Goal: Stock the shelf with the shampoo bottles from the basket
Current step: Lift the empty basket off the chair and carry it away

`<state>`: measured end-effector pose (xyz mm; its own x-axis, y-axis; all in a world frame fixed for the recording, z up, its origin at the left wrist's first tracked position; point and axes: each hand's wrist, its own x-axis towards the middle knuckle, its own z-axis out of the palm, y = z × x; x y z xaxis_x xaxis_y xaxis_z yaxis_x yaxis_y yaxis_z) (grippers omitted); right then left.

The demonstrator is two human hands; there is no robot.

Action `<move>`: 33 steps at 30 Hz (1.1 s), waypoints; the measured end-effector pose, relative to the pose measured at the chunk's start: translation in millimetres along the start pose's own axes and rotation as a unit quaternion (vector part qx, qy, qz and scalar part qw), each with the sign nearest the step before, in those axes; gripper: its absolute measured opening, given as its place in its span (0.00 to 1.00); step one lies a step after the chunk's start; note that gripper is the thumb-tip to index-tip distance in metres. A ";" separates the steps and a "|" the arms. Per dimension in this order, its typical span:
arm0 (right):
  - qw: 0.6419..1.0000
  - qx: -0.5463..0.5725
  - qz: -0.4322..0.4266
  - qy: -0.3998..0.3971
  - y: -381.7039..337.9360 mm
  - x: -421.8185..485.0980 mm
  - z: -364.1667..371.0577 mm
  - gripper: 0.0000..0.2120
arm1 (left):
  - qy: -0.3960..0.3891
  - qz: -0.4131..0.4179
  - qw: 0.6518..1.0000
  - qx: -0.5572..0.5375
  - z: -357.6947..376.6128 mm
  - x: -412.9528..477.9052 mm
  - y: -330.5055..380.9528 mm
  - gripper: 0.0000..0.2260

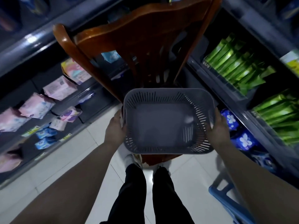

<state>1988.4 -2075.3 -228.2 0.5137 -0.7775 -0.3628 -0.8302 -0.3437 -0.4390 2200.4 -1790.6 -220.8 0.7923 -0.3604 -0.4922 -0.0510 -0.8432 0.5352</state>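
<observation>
Grey slotted plastic: one basket (161,91), held at both short sides. The left grip (115,128) clamps the left rim, thumb over the edge; the right grip (217,128) wraps the right wall. We see the basket's floor in full. It sits over the seat of one brown wooden chair (137,33); whether it rests there we cannot tell. Two trouser legs (134,191), black, stand below on pale floor tiles (77,159). One blue plastic stool (226,196) stands at right. Right shelving carries two rows of green packs (234,65), with flower-printed packs (242,139) beneath. Left shelving carries pink packs (59,89) and light-blue packs (46,136). Labels and price tags (31,130) are too blurred to read.
</observation>
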 end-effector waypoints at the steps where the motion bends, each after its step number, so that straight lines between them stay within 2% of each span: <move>1: 1.000 0.005 0.004 -0.006 2.9 3.8 3.2 0.33 | 0.000 0.001 1.000 -0.001 2.1 4.7 -1.9 0.28; 5: 0.999 0.052 0.013 -0.004 3.2 11.0 7.4 0.33 | 0.011 0.012 1.000 -0.007 11.0 15.8 -7.3 0.22; 8: 0.994 0.106 0.014 0.019 -7.4 8.4 2.0 0.37 | 0.025 -0.018 0.998 -0.049 17.3 16.5 -0.6 0.19; 11: 0.993 0.115 0.003 0.030 -8.9 10.6 -2.0 0.31 | 0.050 -0.040 0.995 -0.075 18.1 18.0 2.8 0.19; 14: 0.995 0.093 0.016 0.033 -1.2 11.3 -4.5 0.24 | 0.073 -0.010 0.995 -0.065 8.7 15.9 0.2 0.19; 20: 0.994 0.096 -0.011 0.043 -17.3 -20.8 -35.4 0.23 | 0.091 0.011 0.994 -0.057 -36.5 -15.4 8.2 0.19; 27: 0.984 0.149 -0.048 0.082 -66.7 -50.7 -93.2 0.22 | 0.145 0.063 0.986 -0.047 -110.1 -53.2 41.1 0.18; 33: 0.967 0.198 -0.070 0.142 -106.3 -81.5 -136.0 0.21 | 0.182 0.101 0.972 -0.106 -166.6 -78.2 63.1 0.17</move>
<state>2005.3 -2047.0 -40.2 0.4883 -0.8706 -0.0603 -0.5793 -0.2716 -0.7686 2236.4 -1749.2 -34.2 0.9439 -0.3120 -0.1080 -0.1314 -0.6551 0.7440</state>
